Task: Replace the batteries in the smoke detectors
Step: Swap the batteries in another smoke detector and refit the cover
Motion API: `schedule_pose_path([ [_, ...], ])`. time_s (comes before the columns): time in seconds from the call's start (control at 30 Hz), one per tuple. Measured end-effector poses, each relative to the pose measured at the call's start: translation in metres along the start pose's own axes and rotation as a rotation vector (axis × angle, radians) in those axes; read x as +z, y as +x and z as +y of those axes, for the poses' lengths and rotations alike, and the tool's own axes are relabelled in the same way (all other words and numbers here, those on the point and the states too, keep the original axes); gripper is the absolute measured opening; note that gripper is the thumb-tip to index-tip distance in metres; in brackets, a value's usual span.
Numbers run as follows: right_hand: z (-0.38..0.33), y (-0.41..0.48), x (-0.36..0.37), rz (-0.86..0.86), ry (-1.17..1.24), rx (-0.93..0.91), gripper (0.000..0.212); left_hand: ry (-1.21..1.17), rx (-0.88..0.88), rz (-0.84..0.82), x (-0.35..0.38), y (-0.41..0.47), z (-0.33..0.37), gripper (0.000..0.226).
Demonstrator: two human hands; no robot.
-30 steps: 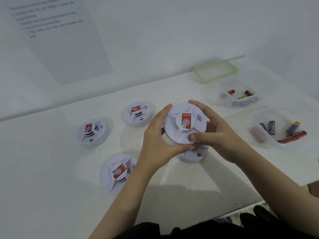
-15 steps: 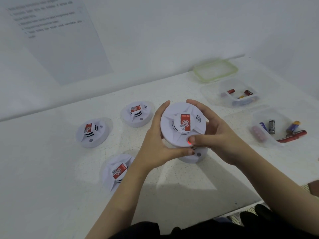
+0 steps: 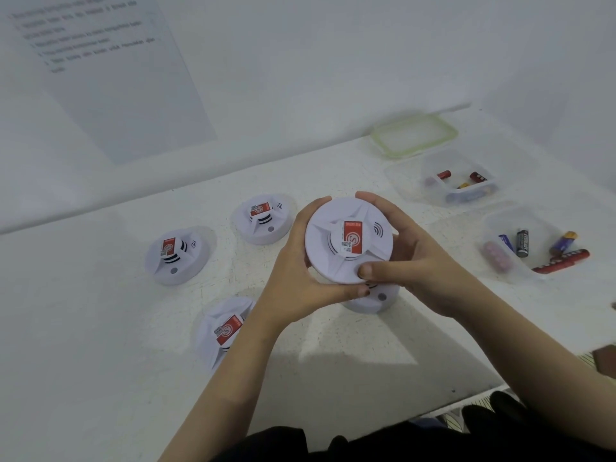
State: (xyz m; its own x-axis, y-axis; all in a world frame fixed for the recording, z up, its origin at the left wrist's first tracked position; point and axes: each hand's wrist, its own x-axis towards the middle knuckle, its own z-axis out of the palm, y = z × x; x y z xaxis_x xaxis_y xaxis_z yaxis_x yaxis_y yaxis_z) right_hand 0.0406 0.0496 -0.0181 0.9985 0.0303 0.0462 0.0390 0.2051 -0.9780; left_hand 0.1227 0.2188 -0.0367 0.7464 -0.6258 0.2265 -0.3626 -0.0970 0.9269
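Thumb-side red glow gone; smoke detector (image 3: 346,240) gripped between left hand (image 3: 300,285) and right hand (image 3: 416,265), another detector (image 3: 370,300) underneath.

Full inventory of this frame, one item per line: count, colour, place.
held detector: 1, white with red label, between both hands above the table
detectors on table: 4, white; three left of the hands, one mostly hidden under the held one
table: 1, white, whole foreground
lid: 1, clear with green rim, far right by the wall
far tub: 1, clear, holds a few batteries, below the lid
near tub: 1, clear, right edge, holds several batteries
paper: 1, white, printed, on the wall upper left
left hand: grips the held detector's left rim
right hand: grips its right rim, thumb on its face
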Motion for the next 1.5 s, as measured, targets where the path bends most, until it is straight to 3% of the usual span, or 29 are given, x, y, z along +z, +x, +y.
schedule_pose_path([
  [0.4,-0.009,-0.004,-0.005,-0.001,-0.087,0.124,0.071,0.050,-0.031,-0.087,-0.015,-0.001,-0.002,0.098],
  [1.5,-0.001,-0.010,-0.013,0.014,-0.042,0.137,0.073,-0.143,-0.165,-0.192,-0.024,-0.008,0.002,0.098],
])
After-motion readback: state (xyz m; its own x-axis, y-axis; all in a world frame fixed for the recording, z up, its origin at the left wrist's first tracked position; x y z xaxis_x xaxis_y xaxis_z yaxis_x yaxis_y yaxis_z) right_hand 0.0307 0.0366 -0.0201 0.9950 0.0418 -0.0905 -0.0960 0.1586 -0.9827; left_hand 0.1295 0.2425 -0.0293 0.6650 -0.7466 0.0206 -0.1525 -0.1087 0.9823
